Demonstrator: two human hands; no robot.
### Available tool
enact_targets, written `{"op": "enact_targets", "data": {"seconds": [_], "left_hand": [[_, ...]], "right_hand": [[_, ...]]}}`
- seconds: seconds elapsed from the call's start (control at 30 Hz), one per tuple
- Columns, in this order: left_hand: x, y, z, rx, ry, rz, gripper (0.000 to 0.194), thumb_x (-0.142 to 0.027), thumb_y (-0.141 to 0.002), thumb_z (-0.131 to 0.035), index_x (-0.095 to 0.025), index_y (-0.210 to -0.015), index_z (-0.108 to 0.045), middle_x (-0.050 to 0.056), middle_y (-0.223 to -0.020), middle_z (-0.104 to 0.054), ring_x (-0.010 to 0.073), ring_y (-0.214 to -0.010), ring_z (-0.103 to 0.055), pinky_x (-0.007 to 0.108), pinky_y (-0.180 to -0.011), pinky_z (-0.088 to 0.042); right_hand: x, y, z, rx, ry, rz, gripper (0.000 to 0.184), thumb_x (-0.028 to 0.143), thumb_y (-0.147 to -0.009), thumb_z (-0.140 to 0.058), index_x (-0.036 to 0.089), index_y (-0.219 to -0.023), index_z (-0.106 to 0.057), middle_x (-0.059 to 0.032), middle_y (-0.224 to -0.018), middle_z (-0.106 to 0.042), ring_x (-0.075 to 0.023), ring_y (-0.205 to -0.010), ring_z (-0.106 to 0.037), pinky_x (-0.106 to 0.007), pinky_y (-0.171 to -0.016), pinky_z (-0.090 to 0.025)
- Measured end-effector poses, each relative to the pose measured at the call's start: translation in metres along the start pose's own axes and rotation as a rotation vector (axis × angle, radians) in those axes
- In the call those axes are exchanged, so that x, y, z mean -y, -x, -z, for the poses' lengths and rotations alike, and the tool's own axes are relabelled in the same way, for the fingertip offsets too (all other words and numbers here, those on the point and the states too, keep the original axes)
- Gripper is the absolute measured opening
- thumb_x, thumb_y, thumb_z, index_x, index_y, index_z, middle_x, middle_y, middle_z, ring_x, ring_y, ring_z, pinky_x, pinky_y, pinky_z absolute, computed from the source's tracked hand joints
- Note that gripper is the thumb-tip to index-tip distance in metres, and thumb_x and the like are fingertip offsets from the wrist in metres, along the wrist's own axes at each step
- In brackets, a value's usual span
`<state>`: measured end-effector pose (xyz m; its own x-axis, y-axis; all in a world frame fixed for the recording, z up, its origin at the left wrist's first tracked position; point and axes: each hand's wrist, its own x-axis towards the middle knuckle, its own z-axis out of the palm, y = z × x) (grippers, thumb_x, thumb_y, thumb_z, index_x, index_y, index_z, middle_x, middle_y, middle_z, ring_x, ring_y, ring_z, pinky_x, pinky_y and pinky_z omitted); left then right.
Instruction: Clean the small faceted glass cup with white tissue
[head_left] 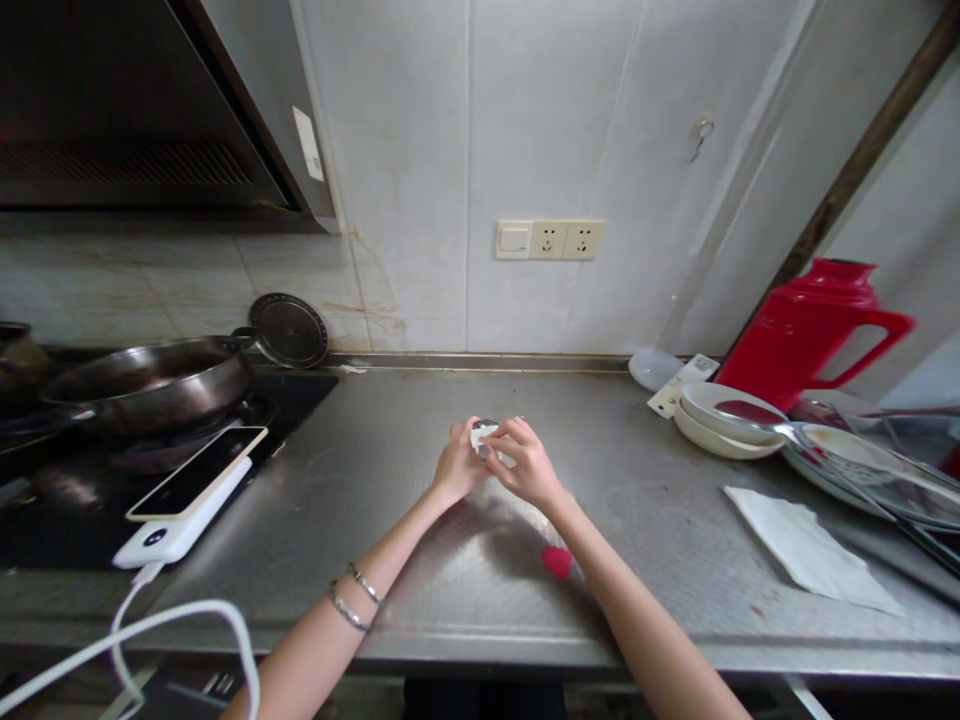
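Note:
Both hands are together above the middle of the steel counter (360,440). My left hand (459,462) curls around a small white object with a dark, shiny rim (484,434); its exact kind is too small to make out. Bent over its near right side, the fingers of my right hand (525,462) touch the white part. Fingers cover much of the object. A small red piece (556,562) lies on the counter beside my right forearm, which may hide some of it.
On the left, a steel pan (150,385) sits on the black stove, near a phone (199,472) and a white power bank (184,525) with a cable. To the right are a red thermos (806,335), stacked bowls (727,430), a lidded plate and a white tissue (806,545).

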<state>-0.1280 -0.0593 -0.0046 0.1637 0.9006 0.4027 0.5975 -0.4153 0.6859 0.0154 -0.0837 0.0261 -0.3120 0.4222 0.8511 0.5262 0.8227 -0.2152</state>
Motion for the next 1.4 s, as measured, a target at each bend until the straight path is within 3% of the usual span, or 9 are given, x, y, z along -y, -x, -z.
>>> {"op": "enact_targets", "data": {"seconds": [0.13, 0.3, 0.37, 0.6, 0.77, 0.97, 1.13, 1.3, 1.4], "left_hand": [[-0.001, -0.004, 0.0, -0.031, 0.02, 0.008, 0.064, -0.034, -0.056, -0.08, -0.02, -0.114, -0.054, 0.009, -0.105, -0.063, 0.0263, -0.102, -0.059, 0.036, -0.084, -0.049], [-0.011, -0.004, 0.001, -0.067, 0.153, 0.06, 0.067, -0.03, -0.05, -0.085, -0.018, -0.11, -0.057, 0.007, -0.101, -0.065, 0.0238, -0.096, -0.062, 0.036, -0.086, -0.048], [-0.013, -0.003, 0.002, -0.064, 0.19, 0.048, 0.069, -0.029, -0.05, -0.086, -0.017, -0.111, -0.057, 0.008, -0.104, -0.065, 0.0234, -0.097, -0.062, 0.035, -0.087, -0.048], [-0.015, -0.004, 0.004, -0.051, 0.195, 0.028, 0.059, -0.028, -0.054, -0.083, -0.017, -0.107, -0.059, 0.006, -0.098, -0.068, 0.0204, -0.09, -0.064, 0.031, -0.08, -0.05], [-0.013, -0.006, 0.005, -0.057, 0.198, 0.078, 0.05, -0.028, -0.057, -0.08, -0.015, -0.1, -0.059, 0.006, -0.091, -0.07, 0.0185, -0.08, -0.065, 0.028, -0.071, -0.049], [-0.008, -0.007, 0.004, -0.036, 0.233, 0.092, 0.048, -0.033, -0.059, -0.08, -0.017, -0.1, -0.061, 0.007, -0.096, -0.07, 0.0191, -0.085, -0.065, 0.027, -0.071, -0.049], [-0.012, -0.006, 0.002, -0.019, 0.22, 0.144, 0.052, -0.032, -0.055, -0.082, -0.015, -0.099, -0.061, 0.005, -0.09, -0.07, 0.0186, -0.079, -0.064, 0.027, -0.069, -0.049], [-0.015, -0.005, 0.001, 0.014, 0.239, 0.089, 0.048, -0.026, -0.059, -0.079, -0.017, -0.102, -0.062, 0.003, -0.086, -0.07, 0.0165, -0.076, -0.063, 0.024, -0.067, -0.047], [-0.011, -0.005, 0.001, 0.021, 0.251, 0.066, 0.043, -0.024, -0.06, -0.076, -0.016, -0.101, -0.062, 0.003, -0.087, -0.071, 0.0171, -0.077, -0.064, 0.024, -0.066, -0.048]], "right_hand": [[0.001, -0.004, 0.006, -0.007, -0.196, -0.154, 0.024, 0.024, -0.089, -0.052, 0.02, -0.076, -0.071, -0.0052, -0.078, -0.063, -0.0174, -0.073, -0.058, -0.031, -0.069, -0.047], [-0.013, -0.006, 0.011, -0.361, -0.154, -0.488, 0.028, 0.033, -0.091, -0.049, 0.019, -0.082, -0.072, -0.0086, -0.09, -0.069, -0.0207, -0.084, -0.064, -0.033, -0.075, -0.05], [-0.019, -0.005, 0.009, -0.384, -0.14, -0.535, 0.028, 0.035, -0.091, -0.049, 0.02, -0.088, -0.073, -0.0097, -0.096, -0.072, -0.0224, -0.089, -0.066, -0.035, -0.077, -0.052], [-0.015, 0.002, -0.003, -0.121, -0.217, -0.384, 0.024, 0.029, -0.089, -0.052, 0.025, -0.095, -0.075, -0.0051, -0.104, -0.074, -0.0234, -0.099, -0.069, -0.039, -0.09, -0.054], [-0.006, 0.003, -0.001, -0.124, -0.208, -0.322, 0.025, 0.026, -0.088, -0.052, 0.025, -0.094, -0.076, -0.0056, -0.103, -0.074, -0.0237, -0.098, -0.07, -0.04, -0.089, -0.055], [-0.003, 0.0, 0.008, -0.095, -0.247, -0.292, 0.022, 0.026, -0.086, -0.054, 0.023, -0.084, -0.076, -0.0062, -0.089, -0.076, -0.0247, -0.091, -0.071, -0.038, -0.082, -0.057], [-0.008, -0.002, 0.004, -0.287, -0.143, -0.406, 0.025, 0.028, -0.09, -0.05, 0.022, -0.094, -0.074, -0.0085, -0.1, -0.075, -0.024, -0.094, -0.07, -0.039, -0.084, -0.056], [-0.012, 0.002, -0.005, -0.083, -0.185, -0.27, 0.026, 0.023, -0.09, -0.05, 0.025, -0.103, -0.072, -0.0063, -0.109, -0.072, -0.023, -0.107, -0.066, -0.04, -0.093, -0.054], [-0.012, 0.006, -0.007, -0.043, -0.19, -0.217, 0.026, 0.022, -0.089, -0.052, 0.025, -0.105, -0.072, -0.006, -0.112, -0.071, -0.0227, -0.11, -0.064, -0.04, -0.096, -0.053]]}}
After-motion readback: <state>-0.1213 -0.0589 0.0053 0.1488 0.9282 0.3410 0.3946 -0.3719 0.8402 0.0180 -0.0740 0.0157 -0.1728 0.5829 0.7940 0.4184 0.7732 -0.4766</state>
